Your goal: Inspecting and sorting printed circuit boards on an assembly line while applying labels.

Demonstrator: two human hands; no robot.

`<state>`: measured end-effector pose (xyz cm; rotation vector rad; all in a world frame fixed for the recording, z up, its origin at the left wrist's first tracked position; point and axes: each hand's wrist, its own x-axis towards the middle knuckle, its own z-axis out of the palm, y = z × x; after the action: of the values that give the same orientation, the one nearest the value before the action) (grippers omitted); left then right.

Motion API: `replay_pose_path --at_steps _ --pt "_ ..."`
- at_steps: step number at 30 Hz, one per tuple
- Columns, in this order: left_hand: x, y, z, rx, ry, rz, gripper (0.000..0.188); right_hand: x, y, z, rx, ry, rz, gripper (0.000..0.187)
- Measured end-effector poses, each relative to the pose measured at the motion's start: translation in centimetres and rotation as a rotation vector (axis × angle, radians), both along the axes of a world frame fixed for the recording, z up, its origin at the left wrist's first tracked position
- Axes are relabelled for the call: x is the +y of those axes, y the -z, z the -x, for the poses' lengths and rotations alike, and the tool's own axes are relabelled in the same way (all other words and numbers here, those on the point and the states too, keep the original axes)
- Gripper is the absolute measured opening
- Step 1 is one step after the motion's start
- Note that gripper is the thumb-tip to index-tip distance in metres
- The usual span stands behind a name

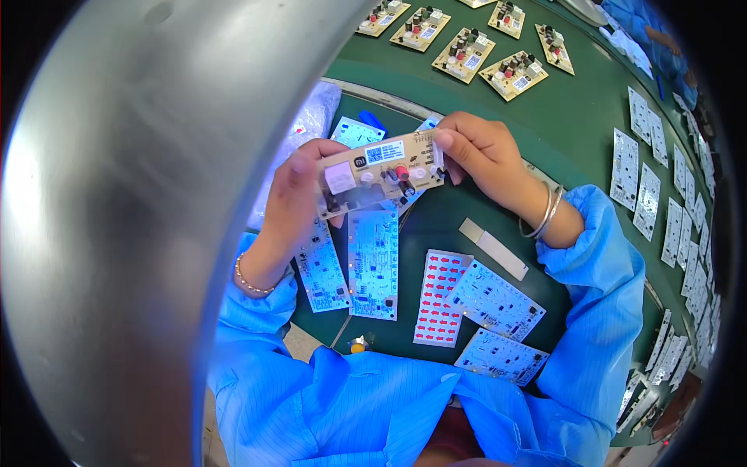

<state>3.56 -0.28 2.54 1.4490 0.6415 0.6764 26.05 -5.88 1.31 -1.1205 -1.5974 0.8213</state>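
tan circuit board (377, 174), in the head view, sits just above the centre of the frame, held up over the green bench (436, 224) with its component side showing. the left grip (289, 191), partly blurred, is closed on its left end; the right grip (484, 148) pinches its right end between thumb and fingers. judging by this, the board is midway through handling: label and parts are on it, but it is not yet set down. whether the other tan boards (464, 56) at the top of the frame are finished or waiting, i cannot tell. white boards (374, 265) lie beneath it, and two loose boards (498, 300) lie lower right of centre, the upper one overlapping a red-arrow sheet (440, 300). that sheet carries many arrows, so plenty seem left. a flat pale strip (494, 249) lies just above. more boards (646, 201) line the right side. a large grey metal surface (156, 194) fills the left, blocking whatever is behind; a plastic bag (315, 113) bunches beside it.
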Motion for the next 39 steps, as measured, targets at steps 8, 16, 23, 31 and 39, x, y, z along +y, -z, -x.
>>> replay_pose_path --at_steps 8,16,23,31,39 --pt "0.8 0.1 -0.4 -0.335 0.168 0.658 0.059 0.6 -0.2 -0.1 0.624 -0.175 0.487 0.032" --pt "1.1 0.4 -0.4 -0.587 0.608 0.696 0.069 1.1 0.2 -1.3 0.97 -0.352 0.811 0.03" --pt "-0.2 -0.1 -0.7 -0.522 0.52 0.564 0.066 0.9 -0.4 -0.7 0.86 -0.277 0.748 0.023" --pt "-0.4 0.1 -0.9 -0.474 0.542 0.529 0.073 0.9 0.1 -1.1 0.843 -0.321 0.717 0.024" --pt "-0.3 0.0 -1.0 -0.544 0.471 0.567 0.067 0.5 -0.1 -1.6 1.151 -0.573 0.64 0.028"
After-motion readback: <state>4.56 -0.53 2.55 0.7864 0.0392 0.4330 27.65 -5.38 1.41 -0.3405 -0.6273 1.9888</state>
